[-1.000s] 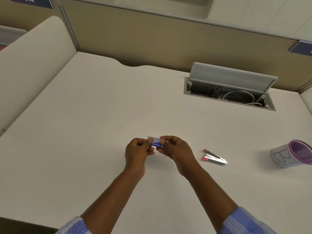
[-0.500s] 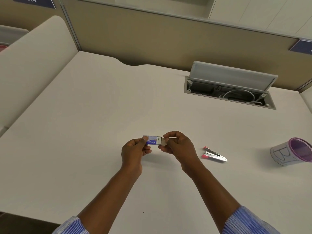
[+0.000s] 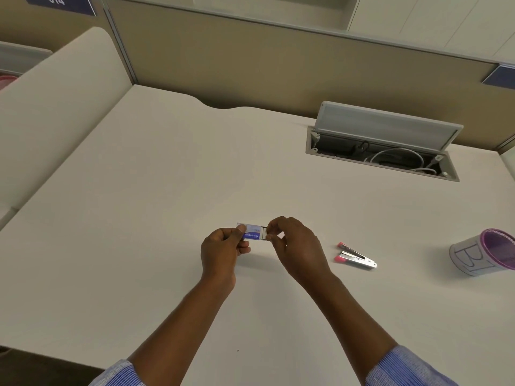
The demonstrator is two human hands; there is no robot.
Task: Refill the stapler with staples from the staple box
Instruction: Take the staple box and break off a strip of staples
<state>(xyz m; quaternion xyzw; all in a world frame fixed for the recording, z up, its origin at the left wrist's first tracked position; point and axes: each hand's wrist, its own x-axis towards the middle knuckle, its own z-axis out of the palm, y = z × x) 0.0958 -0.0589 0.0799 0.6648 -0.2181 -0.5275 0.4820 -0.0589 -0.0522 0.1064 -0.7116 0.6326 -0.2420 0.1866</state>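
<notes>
A small blue and white staple box (image 3: 252, 232) is held above the middle of the white desk (image 3: 139, 218). My left hand (image 3: 223, 252) grips its sleeve at the left end. My right hand (image 3: 295, 246) pinches the inner tray (image 3: 263, 234), which sticks out a little from the sleeve's right end. The staples inside cannot be made out. A small metal stapler with pink ends (image 3: 355, 256) lies open on the desk to the right of my right hand, untouched.
A paper-wrapped cup with a purple rim (image 3: 485, 253) stands at the right edge. An open cable hatch (image 3: 381, 140) with wires sits at the back right. Beige partition walls close the desk at the back and left.
The inner tray has slid out to the right from the sleeve as my right hand pulled it. Both hands stayed above the desk's middle.
</notes>
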